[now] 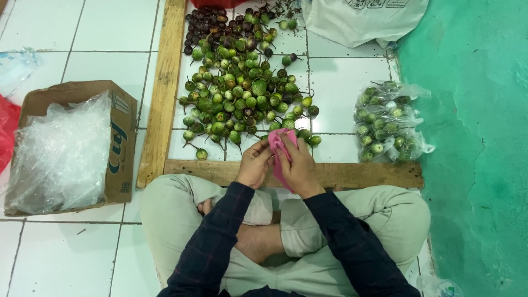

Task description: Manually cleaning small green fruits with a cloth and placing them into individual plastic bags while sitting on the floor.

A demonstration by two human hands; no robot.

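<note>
Over my crossed legs, both hands met just above the near wooden plank (352, 175). Left hand (254, 164) curled, fingertips pinching the left edge of a pink cloth (280, 144). Right hand (300, 165) wrapped round the cloth's right side, thumb pressed across it; cloth bunched between the two, its long axis running from my lap up toward the pile, a tail hanging below the right palm. Could not tell whether a fruit sat inside the folds.

Just past the cloth's far tip lay the nearest loose fruits: small round green eggplants with stalks, one (314, 140) immediately to the right of the cloth and beyond my right knuckles, another (202, 154) off alone to the left, nearer the left hand but well apart from it. Right hand was the closer of the two to the near edge of the heap.

Farther out, the main heap of green eggplants (242, 91) spread over white floor tiles, inside the wooden frame. Beyond that, a darker purple batch (212, 25). Right of the frame, clear bags of packed eggplants (388, 124). Left, a cardboard box (118, 140) full of clear plastic bags (60, 151).
</note>
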